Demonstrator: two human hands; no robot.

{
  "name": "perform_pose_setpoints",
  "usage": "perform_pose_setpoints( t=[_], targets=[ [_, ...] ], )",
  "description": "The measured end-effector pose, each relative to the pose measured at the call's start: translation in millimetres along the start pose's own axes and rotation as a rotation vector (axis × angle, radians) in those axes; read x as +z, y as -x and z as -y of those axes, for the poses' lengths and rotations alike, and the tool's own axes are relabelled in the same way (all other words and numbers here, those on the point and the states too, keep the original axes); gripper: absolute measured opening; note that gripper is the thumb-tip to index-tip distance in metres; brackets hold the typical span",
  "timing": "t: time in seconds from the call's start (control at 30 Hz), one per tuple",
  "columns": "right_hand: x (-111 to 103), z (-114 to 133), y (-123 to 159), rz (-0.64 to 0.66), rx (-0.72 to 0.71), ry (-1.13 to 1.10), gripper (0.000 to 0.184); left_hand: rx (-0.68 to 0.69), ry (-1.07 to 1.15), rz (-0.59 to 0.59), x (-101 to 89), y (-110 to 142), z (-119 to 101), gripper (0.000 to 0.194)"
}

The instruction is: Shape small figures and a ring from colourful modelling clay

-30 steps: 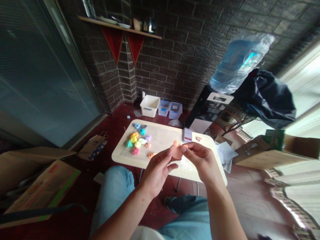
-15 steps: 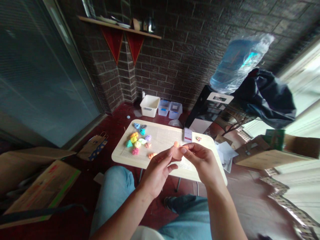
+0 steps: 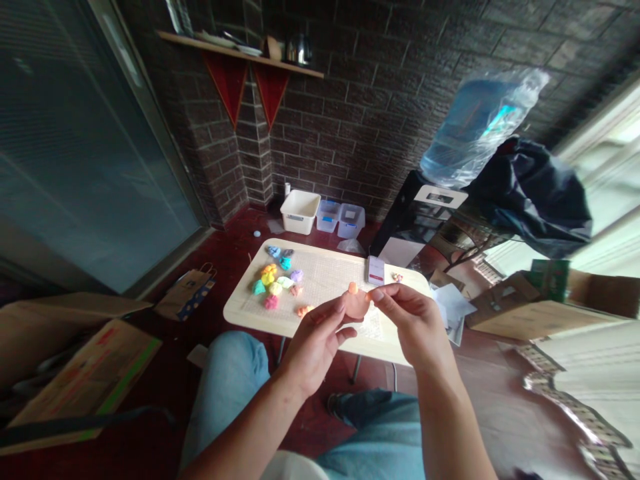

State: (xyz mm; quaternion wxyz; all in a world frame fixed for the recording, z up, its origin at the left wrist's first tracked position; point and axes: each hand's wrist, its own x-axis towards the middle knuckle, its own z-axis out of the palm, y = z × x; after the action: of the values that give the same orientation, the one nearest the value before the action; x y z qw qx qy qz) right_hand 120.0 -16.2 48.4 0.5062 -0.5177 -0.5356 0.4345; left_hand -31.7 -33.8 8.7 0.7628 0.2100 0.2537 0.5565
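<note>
Above the table's front part, my left hand point(image 3: 317, 340) is closed on a rounded piece of peach modelling clay point(image 3: 357, 305). A small orange lump point(image 3: 353, 288) sits at its top edge. My right hand point(image 3: 407, 323) pinches with thumb and forefinger at the piece's right edge, where a bit of orange clay point(image 3: 370, 296) shows by the fingertips. Beyond my left hand, several soft clay lumps lie on the table point(image 3: 240, 313), among them a yellow one point(image 3: 269, 275), a pink one point(image 3: 271, 302) and a blue one point(image 3: 273, 251). An orange lump point(image 3: 304, 311) rests near my left fingers.
A pale purple box point(image 3: 376, 270) and a small multicoloured cluster point(image 3: 397, 277) are at the table's far right. Behind stand a white bin point(image 3: 300, 212), clear boxes point(image 3: 327, 217) and a water dispenser point(image 3: 420, 213). Cardboard boxes point(image 3: 540, 317) flank the right.
My right hand has shifted slightly right, its fingertips now at the very edge of the peach clay, uncovering more of it. My left hand stays about where it was.
</note>
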Motion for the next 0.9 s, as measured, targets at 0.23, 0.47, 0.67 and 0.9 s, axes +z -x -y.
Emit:
perform_pose_setpoints(
  t=[0.23, 0.47, 0.67, 0.9],
  targets=[
    [0, 5, 2, 0.030, 0.022, 0.009, 0.026, 0.002, 0.030, 0.012, 1.2, 0, -1, 0.010],
    [2, -1, -2, 0.071, 0.055, 0.017, 0.030, 0.001, 0.023, 0.007, 0.3, -2, 3, 0.014],
    [0, -10, -6, 0.051, 0.044, 0.041, 0.031, 0.019, -0.043, 0.015, -4.5, -8, 3, 0.017],
    [-2, -17, -9, 0.087, 0.059, 0.061, 0.031, 0.121, -0.192, -0.107, -11.6, -21, 2, 0.018]
  ],
)
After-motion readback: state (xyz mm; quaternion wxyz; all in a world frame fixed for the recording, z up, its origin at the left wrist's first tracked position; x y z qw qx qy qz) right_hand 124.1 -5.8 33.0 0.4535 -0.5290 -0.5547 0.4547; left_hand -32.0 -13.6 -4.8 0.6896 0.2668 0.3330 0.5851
